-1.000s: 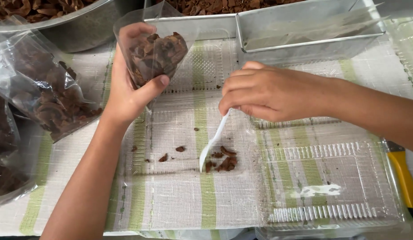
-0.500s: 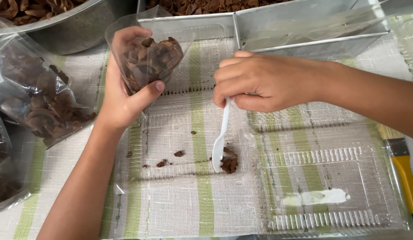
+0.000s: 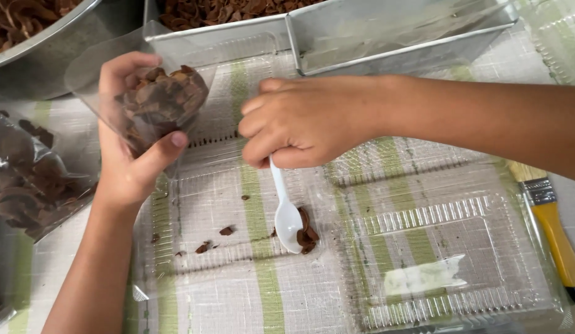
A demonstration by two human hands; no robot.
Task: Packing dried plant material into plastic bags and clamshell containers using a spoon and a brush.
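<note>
Clear tray (image 3: 423, 247) right half open; metal tins (image 3: 386, 37) block far edge, paintbrush (image 3: 556, 229) hems right.

Striped tablecloth (image 3: 262, 297) (green on white), clear tray (image 3: 423, 247), paintbrush (image 3: 550, 213)

Two bare forearms were in view, no sleeves to the frame edge on either side. Left hand (image 3: 129, 158): no glove, no ring, no watch or wristband; thumbnail short, unpainted. Right hand (image 3: 306, 120): likewise bare, no jewellery, no wrist strap; knuckles visible, nails hidden from the head cam. Both arms slim, no visible marks or dressings. No other clothing was visible.
</note>
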